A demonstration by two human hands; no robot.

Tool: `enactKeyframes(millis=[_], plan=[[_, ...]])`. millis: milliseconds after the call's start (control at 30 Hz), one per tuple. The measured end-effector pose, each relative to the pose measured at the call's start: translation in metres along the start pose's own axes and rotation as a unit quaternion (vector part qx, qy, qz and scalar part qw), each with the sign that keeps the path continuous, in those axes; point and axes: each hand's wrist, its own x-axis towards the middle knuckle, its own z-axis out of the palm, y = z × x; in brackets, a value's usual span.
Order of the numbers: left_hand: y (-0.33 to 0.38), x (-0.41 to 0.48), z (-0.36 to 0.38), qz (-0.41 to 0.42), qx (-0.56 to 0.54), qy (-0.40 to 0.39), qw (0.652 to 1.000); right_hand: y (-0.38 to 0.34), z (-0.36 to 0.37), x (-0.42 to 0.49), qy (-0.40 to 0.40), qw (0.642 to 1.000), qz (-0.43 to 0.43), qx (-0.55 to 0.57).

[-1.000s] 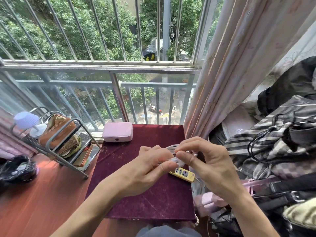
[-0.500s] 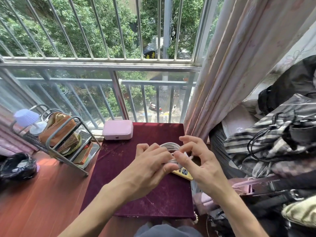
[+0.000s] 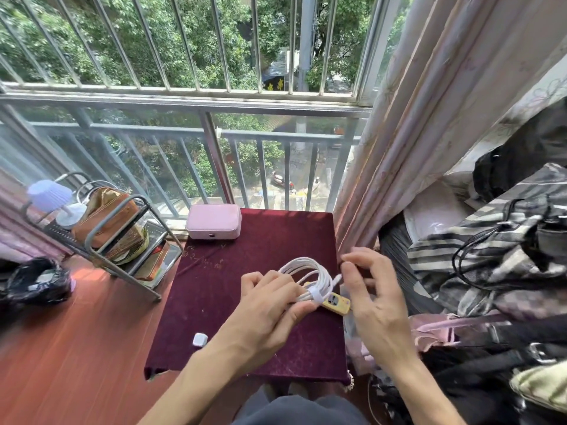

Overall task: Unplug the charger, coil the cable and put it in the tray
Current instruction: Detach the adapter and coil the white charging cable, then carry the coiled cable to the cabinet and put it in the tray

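Note:
My left hand (image 3: 270, 305) grips a coiled white cable (image 3: 310, 271), bound by a white strap, just above the maroon table (image 3: 245, 265). My right hand (image 3: 368, 289) hovers to the right of the coil with its fingers loosely curled; thumb and forefinger sit at the cable's free end, and I cannot tell whether they pinch it. A yellow power strip (image 3: 334, 303) lies under the coil at the table's right edge. A small white charger block (image 3: 200, 339) lies on the table's near left part. The tray is not recognisable in view.
A pink case (image 3: 214, 221) sits at the table's far left corner. A metal rack (image 3: 122, 240) with bags and a small lamp (image 3: 50, 196) stands left on the red floor. A curtain (image 3: 414, 148) and piled bags (image 3: 497, 256) crowd the right. A black bag (image 3: 33, 282) lies far left.
The strap now sits wrapped round the coil. My right hand has pulled off the bundle to the right, and the coil shows fully in my left hand.

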Motion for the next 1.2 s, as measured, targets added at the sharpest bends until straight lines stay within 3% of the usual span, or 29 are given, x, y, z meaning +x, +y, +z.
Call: enactKeyframes(millis=[67, 133, 200, 267, 433, 533, 633, 700, 767, 933, 1067, 1200], plan=[[-0.004, -0.008, 0.008, -0.012, 0.036, 0.032, 0.999, 0.012, 0.000, -0.003, 0.038, 0.988, 0.127, 0.077], [-0.009, -0.016, 0.022, -0.009, 0.100, 0.049, 0.994, 0.022, 0.007, -0.005, -0.056, 0.957, 0.256, 0.128], [-0.015, -0.024, 0.038, 0.000, 0.150, 0.056, 0.987, 0.028, 0.020, -0.010, -0.153, 0.923, 0.315, 0.159], [-0.023, -0.032, 0.051, 0.005, 0.177, 0.065, 0.982, 0.037, 0.035, -0.017, -0.193, 0.926, 0.288, 0.146], [-0.038, -0.042, 0.064, -0.034, 0.166, 0.079, 0.982, 0.060, 0.060, -0.021, -0.195, 0.941, 0.252, 0.115], [-0.048, -0.048, 0.067, -0.068, 0.122, 0.088, 0.986, 0.075, 0.072, -0.020, -0.194, 0.941, 0.259, 0.098], [-0.072, -0.066, 0.068, -0.156, 0.009, 0.117, 0.981, 0.093, 0.084, -0.021, -0.188, 0.929, 0.298, 0.114], [-0.097, -0.086, 0.074, -0.265, -0.089, 0.101, 0.955, 0.107, 0.095, -0.022, -0.179, 0.916, 0.338, 0.119], [-0.129, -0.108, 0.087, -0.382, -0.162, 0.038, 0.909, 0.124, 0.108, -0.024, -0.167, 0.908, 0.369, 0.104], [-0.218, -0.162, 0.121, -0.582, -0.129, -0.077, 0.799, 0.165, 0.140, -0.037, -0.150, 0.906, 0.396, 0.006], [-0.289, -0.175, 0.145, -0.653, -0.063, -0.069, 0.752, 0.192, 0.157, -0.044, -0.149, 0.903, 0.402, -0.031], [-0.343, -0.160, 0.175, -0.644, -0.036, -0.061, 0.762, 0.215, 0.167, -0.049, -0.127, 0.900, 0.417, -0.030]])
